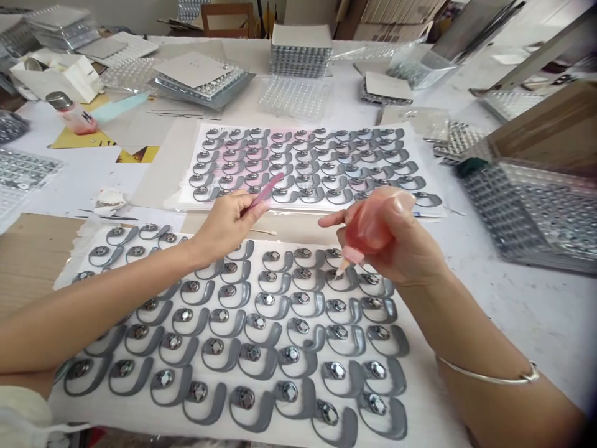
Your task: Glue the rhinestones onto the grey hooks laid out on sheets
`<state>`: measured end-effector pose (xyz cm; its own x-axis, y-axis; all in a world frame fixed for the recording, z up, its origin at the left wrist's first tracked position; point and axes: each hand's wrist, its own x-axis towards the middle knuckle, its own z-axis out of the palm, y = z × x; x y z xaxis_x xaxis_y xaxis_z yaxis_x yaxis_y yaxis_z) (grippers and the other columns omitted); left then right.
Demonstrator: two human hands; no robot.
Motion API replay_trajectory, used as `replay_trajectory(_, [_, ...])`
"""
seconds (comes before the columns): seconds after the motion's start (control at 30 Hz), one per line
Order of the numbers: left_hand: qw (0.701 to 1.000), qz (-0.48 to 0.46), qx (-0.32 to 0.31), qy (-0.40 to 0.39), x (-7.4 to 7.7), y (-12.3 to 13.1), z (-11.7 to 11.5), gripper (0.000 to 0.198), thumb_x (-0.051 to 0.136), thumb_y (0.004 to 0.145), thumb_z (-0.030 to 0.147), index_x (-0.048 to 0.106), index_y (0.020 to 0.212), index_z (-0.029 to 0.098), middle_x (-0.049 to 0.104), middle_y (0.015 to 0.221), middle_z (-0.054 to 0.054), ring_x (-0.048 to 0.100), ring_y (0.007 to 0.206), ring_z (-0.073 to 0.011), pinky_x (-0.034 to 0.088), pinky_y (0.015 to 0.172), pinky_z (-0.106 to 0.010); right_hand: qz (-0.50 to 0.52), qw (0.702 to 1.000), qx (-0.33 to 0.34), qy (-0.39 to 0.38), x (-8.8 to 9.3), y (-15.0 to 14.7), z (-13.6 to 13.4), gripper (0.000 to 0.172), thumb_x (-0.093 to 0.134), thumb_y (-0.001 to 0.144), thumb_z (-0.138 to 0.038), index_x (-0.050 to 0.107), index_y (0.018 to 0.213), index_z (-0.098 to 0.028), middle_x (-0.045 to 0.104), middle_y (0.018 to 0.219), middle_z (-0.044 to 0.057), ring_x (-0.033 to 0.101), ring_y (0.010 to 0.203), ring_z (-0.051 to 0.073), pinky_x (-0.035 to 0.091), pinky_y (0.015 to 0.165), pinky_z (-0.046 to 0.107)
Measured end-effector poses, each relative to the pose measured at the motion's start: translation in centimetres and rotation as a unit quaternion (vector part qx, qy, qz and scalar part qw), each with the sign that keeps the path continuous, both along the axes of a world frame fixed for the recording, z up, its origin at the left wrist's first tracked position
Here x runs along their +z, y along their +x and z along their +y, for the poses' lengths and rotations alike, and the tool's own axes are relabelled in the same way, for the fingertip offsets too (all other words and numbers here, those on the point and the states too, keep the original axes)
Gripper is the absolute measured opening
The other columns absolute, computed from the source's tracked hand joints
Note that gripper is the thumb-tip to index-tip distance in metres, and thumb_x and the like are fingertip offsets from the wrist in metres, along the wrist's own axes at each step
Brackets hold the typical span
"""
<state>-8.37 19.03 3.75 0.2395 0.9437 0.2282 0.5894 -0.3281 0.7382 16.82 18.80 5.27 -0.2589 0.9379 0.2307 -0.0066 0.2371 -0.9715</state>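
My left hand (227,223) pinches a flat pink stick (263,191), possibly a nail file, with its tip raised over the far sheet. My right hand (396,242) grips a translucent pink squeeze bottle (373,224), its pale nozzle (347,261) pointing down just above a grey curved piece (342,280). That piece lies on a white sheet (422,386) holding many grey curved pieces, each set with a round metal-and-crystal stud. A thin metal bangle (487,373) circles my right wrist. My hands hide part of this sheet.
A second white sheet (298,126) of the same pieces lies just beyond my hands. A cotton swab (263,231) lies between the sheets. Stacked clear trays (301,62), a glass bottle of pink liquid (72,113) and a large tray of metal parts (527,218) surround the work area.
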Motion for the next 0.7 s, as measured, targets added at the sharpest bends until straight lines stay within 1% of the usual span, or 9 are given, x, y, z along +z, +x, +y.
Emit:
replay_trajectory(0.07, [0.999,-0.046,-0.002,0.024,0.5,0.7,-0.7,0.042,0.051,0.096,0.043,0.063,0.067,0.015,0.053,0.072,-0.002,0.053,0.073,-0.0141,0.047,0.072,-0.027,0.036,0.998,0.013,-0.045,0.2,0.3,0.4,0.050,0.064,0.077,-0.066,0.050,0.055,-0.025,0.042,0.041,-0.005,0.052,0.041,0.015,0.055,0.055,0.038])
replay_trajectory(0.13, [0.996,-0.081,-0.012,0.035,0.9,1.3,-1.2,0.045,0.051,0.095,0.050,0.065,0.069,0.016,0.057,0.076,-0.003,0.057,0.078,-0.0155,0.049,0.073,-0.027,0.042,0.997,0.001,-0.064,0.0,0.7,0.7,0.048,0.066,0.077,-0.063,0.049,0.054,-0.024,0.043,0.043,-0.004,0.051,0.041,0.014,0.050,0.047,0.034])
replay_trajectory(0.23, [0.990,-0.130,-0.050,-0.007,0.9,1.8,-1.9,0.047,0.052,0.093,0.055,0.070,0.075,0.016,0.062,0.070,-0.003,0.061,0.068,-0.0146,0.052,0.067,-0.027,0.057,0.994,-0.027,-0.087,-0.6,1.2,1.1,0.048,0.068,0.076,-0.061,0.048,0.054,-0.024,0.046,0.048,-0.003,0.052,0.042,0.014,0.040,0.038,0.030])
replay_trajectory(0.27, [0.987,-0.145,-0.063,-0.026,0.9,2.0,-2.1,0.045,0.054,0.093,0.054,0.071,0.076,0.016,0.065,0.071,-0.004,0.062,0.067,-0.0144,0.054,0.066,-0.027,0.070,0.992,-0.038,-0.096,-0.8,1.3,1.3,0.047,0.070,0.075,-0.060,0.048,0.055,-0.024,0.047,0.049,-0.002,0.053,0.043,0.014,0.036,0.036,0.029])
replay_trajectory(0.33, [0.981,-0.170,-0.078,-0.050,0.6,2.2,-2.5,0.037,0.060,0.091,0.046,0.073,0.078,0.015,0.071,0.081,-0.006,0.067,0.072,-0.0151,0.056,0.070,-0.027,0.106,0.985,-0.069,-0.116,-1.1,1.2,1.5,0.047,0.074,0.072,-0.059,0.046,0.058,-0.024,0.047,0.049,-0.003,0.053,0.043,0.014,0.029,0.032,0.027])
replay_trajectory(0.43, [0.979,-0.172,-0.096,-0.045,0.0,2.4,-3.0,0.014,0.070,0.086,0.029,0.075,0.086,0.015,0.075,0.091,-0.007,0.071,0.080,-0.0166,0.059,0.074,-0.026,0.145,0.973,-0.112,-0.139,-1.6,1.0,1.8,0.049,0.078,0.066,-0.059,0.042,0.062,-0.025,0.044,0.047,-0.006,0.050,0.039,0.014,0.027,0.031,0.026])
replay_trajectory(0.5, [0.982,-0.151,-0.115,-0.004,-0.5,2.4,-3.3,0.007,0.071,0.084,0.019,0.075,0.089,0.016,0.075,0.089,-0.006,0.072,0.080,-0.0163,0.060,0.074,-0.025,0.153,0.969,-0.141,-0.131,-1.9,0.7,1.8,0.049,0.077,0.066,-0.058,0.041,0.065,-0.025,0.044,0.047,-0.007,0.050,0.038,0.013,0.028,0.030,0.026])
replay_trajectory(0.57, [0.978,-0.121,-0.151,0.072,-0.9,2.4,-3.5,0.008,0.067,0.086,0.014,0.074,0.090,0.015,0.076,0.089,-0.006,0.072,0.081,-0.0160,0.060,0.075,-0.024,0.143,0.971,-0.164,-0.099,-2.2,0.2,1.6,0.045,0.074,0.071,-0.055,0.041,0.066,-0.025,0.045,0.047,-0.007,0.052,0.038,0.014,0.029,0.031,0.026])
replay_trajectory(0.7, [0.947,-0.037,-0.237,0.214,-1.6,2.5,-3.8,0.017,0.057,0.090,0.009,0.069,0.100,0.014,0.076,0.097,-0.009,0.073,0.089,-0.0168,0.060,0.080,-0.027,0.070,0.980,-0.185,-0.009,-2.4,-0.6,0.7,0.038,0.068,0.080,-0.052,0.045,0.066,-0.025,0.051,0.046,-0.005,0.056,0.041,0.015,0.031,0.034,0.028])
